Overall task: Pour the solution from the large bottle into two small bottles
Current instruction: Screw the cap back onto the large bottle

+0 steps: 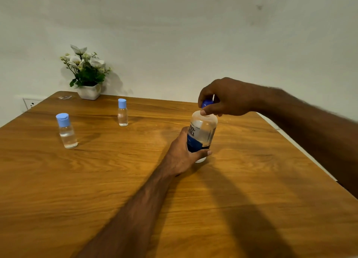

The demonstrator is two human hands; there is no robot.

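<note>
With the large bottle [201, 135] held upright on the table [251, 189] by the left hand [181, 157], fingers curled round its base, and its blue cap [206, 103] pinched by the right hand [226, 97], the body is best kept steady while the cap is turned.

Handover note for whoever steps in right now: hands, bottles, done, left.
Left hand grips the large bottle round its lower body, upright on the table.
Right hand pinches the dark blue cap on top; cap is still on the bottle.
Two small bottles, near and far, stand to the left, apart, light blue caps shut, each showing some clear liquid.
Done: nothing I can confirm poured.
Left: take off the big cap, open both small bottles, pour into each.
</note>
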